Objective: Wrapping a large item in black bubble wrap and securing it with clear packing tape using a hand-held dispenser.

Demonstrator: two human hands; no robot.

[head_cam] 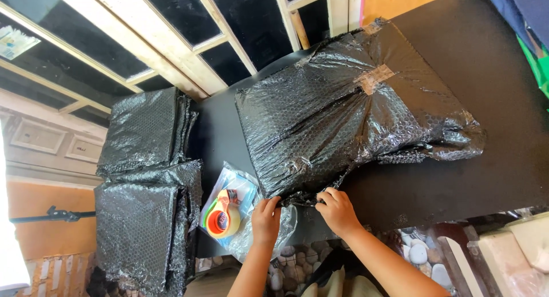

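Note:
A large flat parcel wrapped in black bubble wrap (354,114) lies on a black table (486,160), with a strip of brown tape (374,78) across its top. My left hand (266,220) pinches the wrap at the parcel's near corner. My right hand (337,210) grips the same loose black edge just to the right. A tape dispenser with an orange and green body (222,218) rests on a clear plastic bag (240,188) left of my left hand.
Two stacks of black bubble-wrap sheets (146,128) (140,222) stand at the table's left end. A white-framed window (171,28) rises behind. Pebbles (420,254) cover the floor below the near table edge.

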